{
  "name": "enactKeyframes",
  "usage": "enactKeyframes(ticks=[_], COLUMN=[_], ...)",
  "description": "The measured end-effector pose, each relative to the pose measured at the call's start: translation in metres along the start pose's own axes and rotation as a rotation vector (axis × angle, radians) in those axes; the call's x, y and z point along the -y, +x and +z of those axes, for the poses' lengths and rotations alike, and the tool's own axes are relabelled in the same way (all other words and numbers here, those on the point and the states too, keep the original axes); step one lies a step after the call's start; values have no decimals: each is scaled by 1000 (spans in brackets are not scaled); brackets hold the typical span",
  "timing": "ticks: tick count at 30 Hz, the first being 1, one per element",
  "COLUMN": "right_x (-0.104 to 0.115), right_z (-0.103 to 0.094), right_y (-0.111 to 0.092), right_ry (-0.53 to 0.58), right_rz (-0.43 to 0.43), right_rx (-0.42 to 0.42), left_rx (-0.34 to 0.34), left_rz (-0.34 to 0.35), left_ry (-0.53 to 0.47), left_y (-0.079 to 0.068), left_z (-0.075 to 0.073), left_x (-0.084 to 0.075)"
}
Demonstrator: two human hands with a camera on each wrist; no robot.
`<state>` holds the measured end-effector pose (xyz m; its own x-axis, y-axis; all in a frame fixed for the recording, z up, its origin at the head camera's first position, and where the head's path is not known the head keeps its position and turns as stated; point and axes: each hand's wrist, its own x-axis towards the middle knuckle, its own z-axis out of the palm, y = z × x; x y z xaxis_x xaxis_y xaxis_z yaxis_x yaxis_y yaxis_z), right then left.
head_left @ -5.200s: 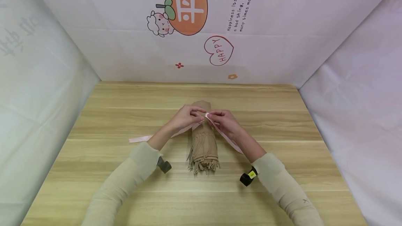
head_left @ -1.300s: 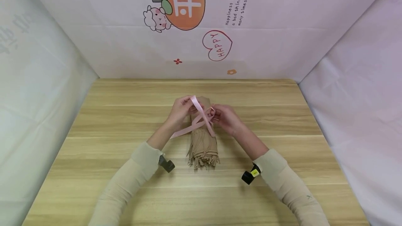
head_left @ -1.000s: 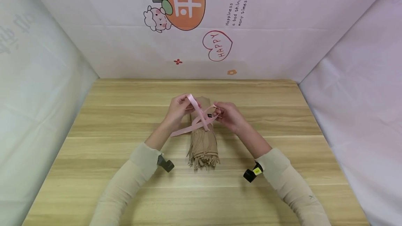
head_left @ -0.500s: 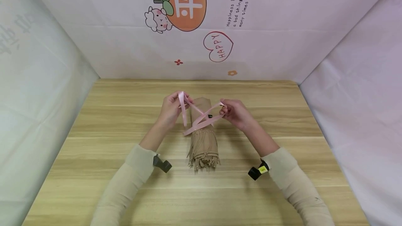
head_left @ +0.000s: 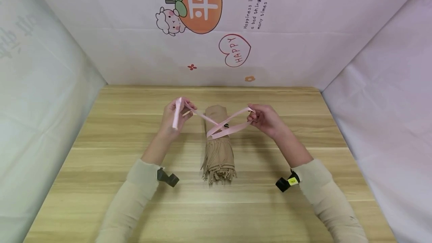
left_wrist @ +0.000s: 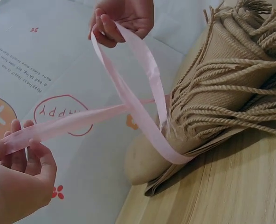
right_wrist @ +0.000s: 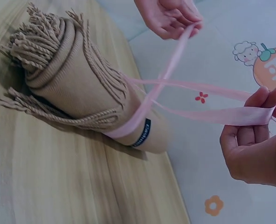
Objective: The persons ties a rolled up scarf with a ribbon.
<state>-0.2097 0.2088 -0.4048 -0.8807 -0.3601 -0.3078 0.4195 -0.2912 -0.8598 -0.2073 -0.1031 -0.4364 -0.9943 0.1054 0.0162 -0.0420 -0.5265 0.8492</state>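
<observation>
A rolled tan scarf (head_left: 219, 156) with twisted fringe lies on the table, its fringed end toward the person. Pink ribbon (left_wrist: 142, 119) goes round the roll, and its strands cross above it. On the left, my left hand (head_left: 167, 125) pinches one length of the ribbon, with a short tail hanging from the fingers. My right hand (head_left: 269, 122) holds a loop of ribbon up on the other side, thumb against fingers. Both hands are raised and apart from the scarf. A small dark label (right_wrist: 141, 133) shows on the scarf beside the ribbon band in the right wrist view.
The wood-grain table (head_left: 216, 213) is bounded by a printed white cloth (head_left: 287, 59) at the back and plain white cloth on both sides. Black wrist cameras sit at each cuff, the right camera (head_left: 283, 183) bearing a yellow sticker.
Both hands have moved apart, left hand leftward and right hand rightward. The ribbon strands between them are drawn out wider, and the loop at the right hand is longer. The scarf stays in place.
</observation>
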Motion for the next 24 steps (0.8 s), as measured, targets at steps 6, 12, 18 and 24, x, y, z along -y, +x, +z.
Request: enactKeyframes(ticks=[6, 12, 18, 24], right_x=[9, 14, 15, 13], right_z=[-8, -19, -33, -48], right_y=[-6, -11, -13, -15], right_ry=[6, -12, -120, -194], right_rz=[-22, -49, -81, -80], right_rx=[0, 11, -13, -39], left_rx=[-13, -42, -67, -84], left_rz=[16, -7, -32, -62], left_ry=[-40, -85, -121, -154], left_y=[-3, -3, -7, -11], left_z=[-13, -20, -26, -33], left_x=[-5, -7, -6, -4])
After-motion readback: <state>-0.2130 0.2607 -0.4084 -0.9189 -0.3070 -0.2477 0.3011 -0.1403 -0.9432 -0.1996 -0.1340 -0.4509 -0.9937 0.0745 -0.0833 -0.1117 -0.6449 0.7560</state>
